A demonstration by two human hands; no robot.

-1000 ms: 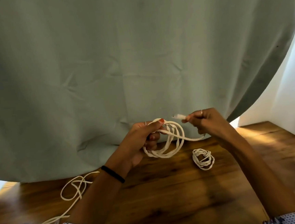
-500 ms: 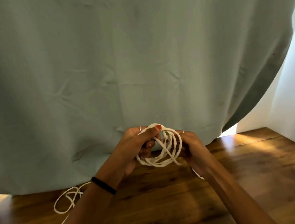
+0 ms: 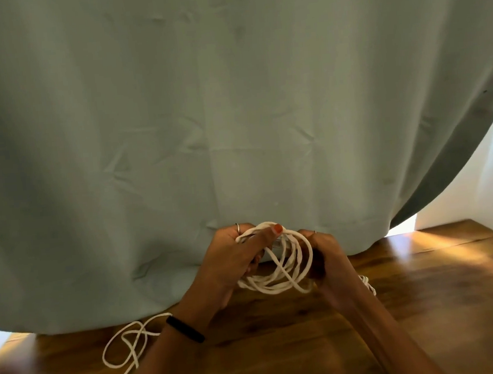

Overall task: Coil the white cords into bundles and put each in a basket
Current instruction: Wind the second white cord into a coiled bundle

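A coil of white cord (image 3: 280,279) hangs in several loops between my two hands, above the wooden table (image 3: 428,305). My left hand (image 3: 233,259) grips the coil's top, thumb laid over the loops. My right hand (image 3: 324,254) is against the coil's right side with fingers curled behind the loops, where the cord's end was carried. A second, small coiled bundle (image 3: 368,284) lies on the table, mostly hidden behind my right forearm. A loose white cord (image 3: 128,346) trails across the table at the lower left. No basket is in view.
A large pale green curtain (image 3: 203,116) hangs right behind the hands and fills most of the view. A white wall (image 3: 483,184) stands at the right. The table runs to the right and toward me.
My right hand carried the cord's free end from the right into the coil and now sits against the loops. The view tilted up, so the small bundle is mostly hidden.
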